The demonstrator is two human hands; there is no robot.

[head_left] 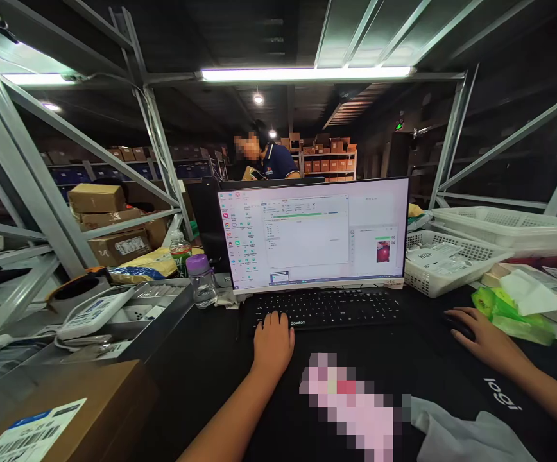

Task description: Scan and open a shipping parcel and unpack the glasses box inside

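Note:
My left hand (273, 340) rests on the left end of a black keyboard (329, 307), fingers curled down onto the keys and holding nothing. My right hand (481, 333) lies over a black mouse (455, 324) on the dark desk mat (240, 359), fingers draped around it. Behind the keyboard stands a lit monitor (314, 231) with a software window and a small picture at its right. A blurred pink object (350, 404) lies on the mat between my forearms.
A brown carton with a label (57, 410) sits front left. A clear bottle with a purple cap (202, 282) and a handheld scanner (93, 311) stand left of the monitor. White baskets (456, 256) and green packets (504, 314) lie right. A person in a dark shirt (271, 157) stands behind.

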